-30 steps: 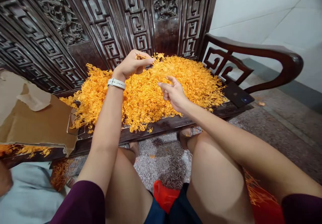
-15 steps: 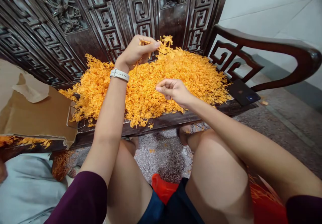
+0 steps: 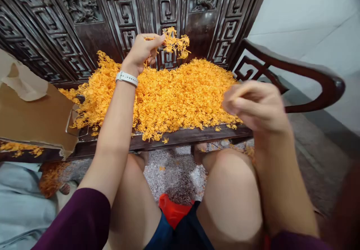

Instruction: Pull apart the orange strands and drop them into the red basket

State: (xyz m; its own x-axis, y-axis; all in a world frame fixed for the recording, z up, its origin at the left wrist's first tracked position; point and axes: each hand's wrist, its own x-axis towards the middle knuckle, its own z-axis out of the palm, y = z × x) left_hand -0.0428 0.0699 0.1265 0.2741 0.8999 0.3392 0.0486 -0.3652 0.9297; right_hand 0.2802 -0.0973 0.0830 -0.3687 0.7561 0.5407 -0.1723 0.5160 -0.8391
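My left hand [image 3: 143,53], with a pale watch band on its wrist, is raised in front of the carved bench back. Pinched between its thumb and fingers is a small bunch of orange sprigs [image 3: 176,44], thin and branching, with stems running into the palm. My right hand [image 3: 257,105] is near the right end of the bench, blurred, its fingers closed in a pinch. Whether anything is in that pinch is too smeared to see. Below and between both hands spreads a large heap of similar orange sprigs [image 3: 180,100].
The heap lies on a dark wooden bench [image 3: 191,135] with a curved armrest [image 3: 317,72] at right. A cardboard box [image 3: 33,119] stands at left, beside a seated person's grey clothing [image 3: 22,205]. Something red [image 3: 172,208] shows between my knees.
My right hand has swung from over the middle of the heap to the right and nearer me. My left hand has shifted slightly up and left, still holding the sprigs.
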